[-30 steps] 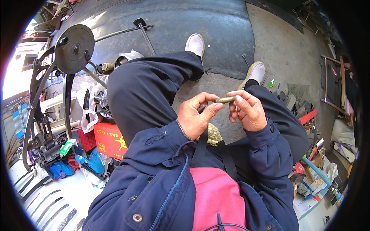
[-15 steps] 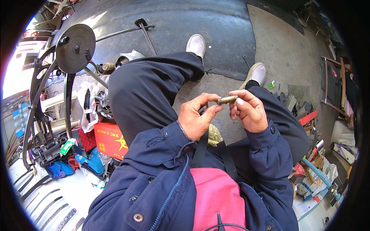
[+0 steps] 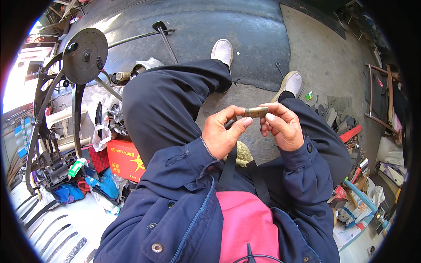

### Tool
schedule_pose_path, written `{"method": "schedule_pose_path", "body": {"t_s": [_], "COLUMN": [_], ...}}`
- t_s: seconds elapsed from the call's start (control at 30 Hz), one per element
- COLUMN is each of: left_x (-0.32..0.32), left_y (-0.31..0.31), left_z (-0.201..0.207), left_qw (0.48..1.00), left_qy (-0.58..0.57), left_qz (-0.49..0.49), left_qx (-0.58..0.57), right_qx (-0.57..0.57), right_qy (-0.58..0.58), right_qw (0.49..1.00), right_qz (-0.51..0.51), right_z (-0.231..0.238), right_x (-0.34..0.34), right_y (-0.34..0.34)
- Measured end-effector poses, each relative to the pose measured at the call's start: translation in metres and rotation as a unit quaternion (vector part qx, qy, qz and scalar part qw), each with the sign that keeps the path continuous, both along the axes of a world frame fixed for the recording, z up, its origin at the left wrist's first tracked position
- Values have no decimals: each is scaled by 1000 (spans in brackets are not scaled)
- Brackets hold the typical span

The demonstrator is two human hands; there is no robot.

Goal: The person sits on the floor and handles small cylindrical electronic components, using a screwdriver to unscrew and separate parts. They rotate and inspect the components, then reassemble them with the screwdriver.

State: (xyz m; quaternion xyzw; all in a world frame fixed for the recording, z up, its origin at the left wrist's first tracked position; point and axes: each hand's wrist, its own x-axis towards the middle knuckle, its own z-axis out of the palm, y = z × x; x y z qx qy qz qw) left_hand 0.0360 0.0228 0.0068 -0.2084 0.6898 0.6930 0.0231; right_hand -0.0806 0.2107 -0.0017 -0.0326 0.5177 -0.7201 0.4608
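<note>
The concrete floor (image 3: 324, 52) spreads beneath everything, with a dark mat (image 3: 193, 22) over its upper middle. The seated person wears a navy jacket (image 3: 175, 188), its front open, and dark trousers (image 3: 162, 101), the knees spread apart. On the left stands a black machine (image 3: 85, 56) with a round disc at its top and curved legs below. A pink shirt (image 3: 245, 215) shows inside the jacket. Beside the left thigh sits a red box (image 3: 118, 160) bearing a yellow star. The left hand (image 3: 219, 133) and right hand (image 3: 284, 129) meet above the gap between the thighs; two pale shoes (image 3: 222, 50) rest on the floor beyond them. A yellowish lump (image 3: 244, 154) lies lower in that gap, partly hidden by the left hand and a dark strap (image 3: 229, 166). Smallest is the short brass-coloured cylinder (image 3: 256, 112), held nearly level between the hands: the left grip pinches its left end with thumb and forefinger, and the right grip is clamped on its right end. Something dark shows inside the left hand, too covered to identify.
</note>
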Motion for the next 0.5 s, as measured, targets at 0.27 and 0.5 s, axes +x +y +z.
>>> {"method": "schedule_pose_path", "body": {"t_s": [0.27,0.5], "left_x": [-1,-2], "left_y": [-4,-9], "left_z": [-2,-2], "left_qw": [989,954], "left_qy": [-33,-79], "left_qz": [1,-18], "left_qx": [147,288], "right_qx": [9,17], "right_qy": [-11,0], "right_qw": [1000,1000], "right_qz": [-13,-10], "right_z": [-5,-3], "right_x": [1,2], "right_y": [1,-2]}}
